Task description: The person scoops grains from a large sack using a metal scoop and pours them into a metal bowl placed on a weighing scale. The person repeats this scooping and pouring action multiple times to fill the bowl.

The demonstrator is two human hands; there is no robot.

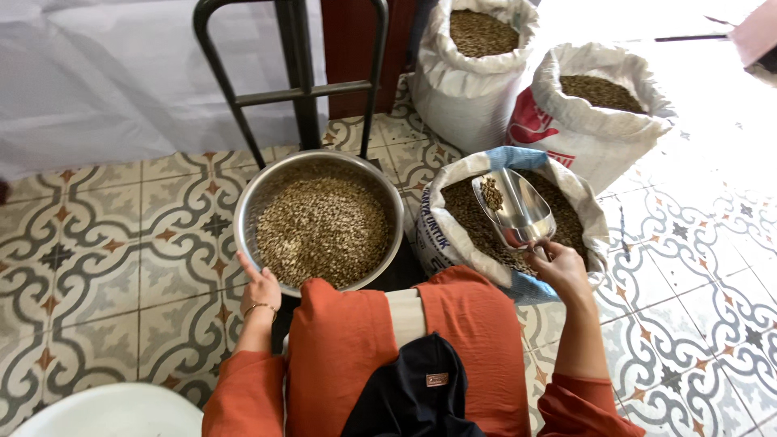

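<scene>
My right hand (562,270) grips the handle of a shiny metal scoop (515,209) that holds a few greenish-brown beans near its far end. The scoop hovers over an open white sack (442,199) full of the same beans. My left hand (259,289) rests on the near rim of a wide steel bowl (248,208) heaped with beans, its index finger stretched along the rim. The bowl stands on a dark platform in front of my knees, which are covered in orange cloth.
Two more open white sacks (465,81) (595,133) of beans stand behind. A black metal frame (301,89) rises behind the bowl. White sheeting hangs at the back left. Patterned tiles cover the floor. A white rounded object (113,411) sits at the lower left.
</scene>
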